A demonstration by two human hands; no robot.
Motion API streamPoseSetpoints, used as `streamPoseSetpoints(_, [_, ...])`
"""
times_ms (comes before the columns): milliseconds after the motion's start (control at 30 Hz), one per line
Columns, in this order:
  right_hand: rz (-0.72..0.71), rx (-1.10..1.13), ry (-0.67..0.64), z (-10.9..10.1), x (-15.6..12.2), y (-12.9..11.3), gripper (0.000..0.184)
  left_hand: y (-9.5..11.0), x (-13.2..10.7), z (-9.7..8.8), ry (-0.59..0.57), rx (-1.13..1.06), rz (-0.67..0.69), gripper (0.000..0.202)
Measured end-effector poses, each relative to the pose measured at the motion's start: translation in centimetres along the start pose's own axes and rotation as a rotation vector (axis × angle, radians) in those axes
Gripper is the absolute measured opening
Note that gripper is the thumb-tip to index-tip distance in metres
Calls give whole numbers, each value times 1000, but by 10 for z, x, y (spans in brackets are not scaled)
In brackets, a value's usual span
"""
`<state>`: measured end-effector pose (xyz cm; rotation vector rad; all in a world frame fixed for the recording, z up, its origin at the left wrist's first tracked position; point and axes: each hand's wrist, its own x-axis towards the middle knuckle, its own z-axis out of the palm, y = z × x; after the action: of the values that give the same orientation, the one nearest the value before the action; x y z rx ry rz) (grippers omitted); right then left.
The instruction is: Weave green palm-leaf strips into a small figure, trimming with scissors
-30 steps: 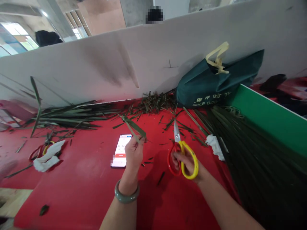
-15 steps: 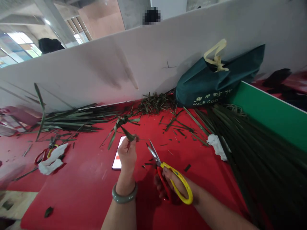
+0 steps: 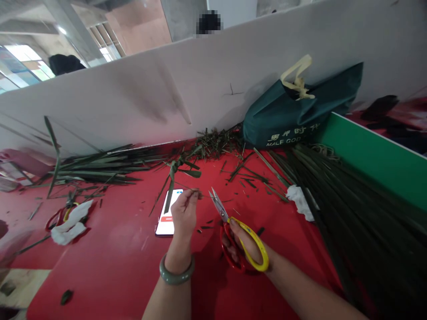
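Observation:
My left hand (image 3: 185, 211) is closed in a pinch on a thin strand of a knotted leaf piece (image 3: 174, 168), whose narrow green strips spread out above and left of the hand. A grey-green bangle circles that wrist. In my right hand (image 3: 242, 242) are scissors (image 3: 222, 211) with one yellow and one red handle loop. Their blades stand slightly apart, tips close to the strand end right of my left fingers; whether they touch it I cannot tell. A phone (image 3: 167, 229) with a lit screen lies partly behind my left hand and the leaf piece.
Long leaf strips (image 3: 327, 195) lie at right beside a green divider (image 3: 376, 144). A dark green bag (image 3: 280, 115) leans on the white partition (image 3: 133, 98). Leaf scraps (image 3: 216, 144), more strips (image 3: 100, 166), crumpled tissue (image 3: 71, 226) and another pair of scissors (image 3: 58, 218) lie on the red table.
My left hand has shifted slightly right, and the leaf piece has turned, its strips now hanging lower over the phone. The scissors have moved a little right, their blades less widely spread.

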<state>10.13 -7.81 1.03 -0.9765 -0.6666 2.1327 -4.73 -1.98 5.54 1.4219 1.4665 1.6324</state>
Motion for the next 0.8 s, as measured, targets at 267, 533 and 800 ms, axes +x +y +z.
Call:
streamPoseSetpoints(267, [39, -47, 49, 6, -3, -6, 45, -1, 0, 1, 1, 53, -15, 15])
streamPoseSetpoints(533, [-237, -533, 289, -7, 2, -23, 39, 0, -1, 3, 8, 42, -43, 16])
streamPoseSetpoints(800, [-524, -1264, 666, -54, 3, -51, 52, -4, -4, 10, -102, 48, -87, 18])
